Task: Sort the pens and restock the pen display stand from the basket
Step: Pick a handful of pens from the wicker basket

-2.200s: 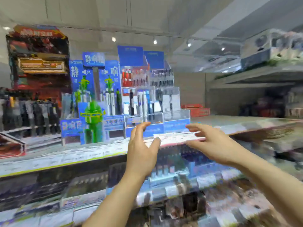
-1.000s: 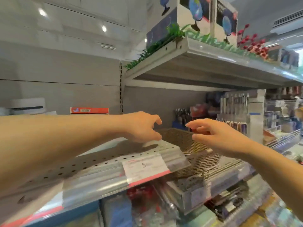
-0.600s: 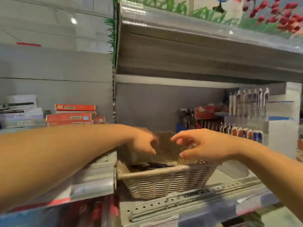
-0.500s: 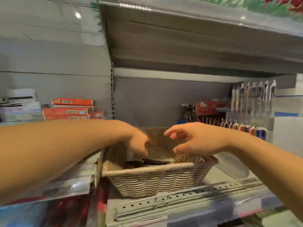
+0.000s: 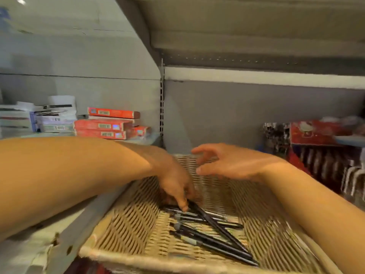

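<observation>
A beige woven basket (image 5: 126, 224) sits on the shelf right in front of me. Several black pens (image 5: 209, 230) lie loose on its bottom. My left hand (image 5: 175, 184) reaches down into the basket, fingers pinching the upper end of one black pen that slants across the others. My right hand (image 5: 227, 163) hovers above the basket's far side, fingers spread, holding nothing. The pen display stand is out of sight.
Red flat boxes (image 5: 106, 125) and white boxes (image 5: 53, 117) are stacked on the shelf at the left. A red pen rack (image 5: 320, 147) with hanging pens stands at the right. A shelf underside (image 5: 246, 36) hangs close overhead.
I turned from the pen display stand to the basket and leaned in. My left hand dropped to the bottom and closed on a pen. My right hand stayed open above.
</observation>
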### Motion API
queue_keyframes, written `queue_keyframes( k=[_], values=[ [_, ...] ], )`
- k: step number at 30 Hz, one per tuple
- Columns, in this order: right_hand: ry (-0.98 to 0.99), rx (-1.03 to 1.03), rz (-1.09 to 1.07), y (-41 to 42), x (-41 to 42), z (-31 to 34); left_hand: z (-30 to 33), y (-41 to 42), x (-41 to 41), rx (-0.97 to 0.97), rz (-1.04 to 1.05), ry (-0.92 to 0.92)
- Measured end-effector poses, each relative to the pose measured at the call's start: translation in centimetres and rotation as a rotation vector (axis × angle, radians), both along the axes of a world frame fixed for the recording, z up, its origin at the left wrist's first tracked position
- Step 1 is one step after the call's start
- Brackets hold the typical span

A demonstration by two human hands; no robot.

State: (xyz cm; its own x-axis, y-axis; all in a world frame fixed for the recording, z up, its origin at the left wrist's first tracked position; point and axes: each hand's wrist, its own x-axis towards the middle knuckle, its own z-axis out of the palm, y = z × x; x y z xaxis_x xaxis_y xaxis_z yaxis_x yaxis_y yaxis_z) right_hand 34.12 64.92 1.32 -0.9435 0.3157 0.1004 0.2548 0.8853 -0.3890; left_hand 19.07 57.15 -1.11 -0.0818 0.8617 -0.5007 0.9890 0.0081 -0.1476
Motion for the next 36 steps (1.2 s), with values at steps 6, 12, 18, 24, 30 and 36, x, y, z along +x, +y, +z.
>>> queue_keyframes(
  k=[6, 12, 18, 24, 30, 36],
  values=[
    [-0.225, 0.149, 0.027, 1.7, -0.3, -1.6, 0.1, 1.3, -2.3, 0.219, 0.042, 0.032],
    [-0.185, 0.246, -0.024, 1.9, -0.8, -2.5, 1.2, 1.9, -2.6, 0.716, 0.015, -0.081],
    [0.052, 0.099, -0.107, 3.1, -1.1, -2.6, 1.6, 2.1, -1.2, 0.875, 0.097, -0.513],
    [0.056, -0.128, -0.136, 3.7, -1.0, -3.3, 1.4, 1.8, -0.9, 0.591, 0.187, -0.306],
    [0.050, -0.171, -0.096, 3.9, -0.8, -3.7, 0.4, 1.4, 0.2, 0.024, -0.071, -0.048],
    [0.007, -0.148, -0.091, 3.6, -0.9, -3.2, 0.3, 1.5, -0.6, 0.074, -0.048, -0.029]
  ],
)
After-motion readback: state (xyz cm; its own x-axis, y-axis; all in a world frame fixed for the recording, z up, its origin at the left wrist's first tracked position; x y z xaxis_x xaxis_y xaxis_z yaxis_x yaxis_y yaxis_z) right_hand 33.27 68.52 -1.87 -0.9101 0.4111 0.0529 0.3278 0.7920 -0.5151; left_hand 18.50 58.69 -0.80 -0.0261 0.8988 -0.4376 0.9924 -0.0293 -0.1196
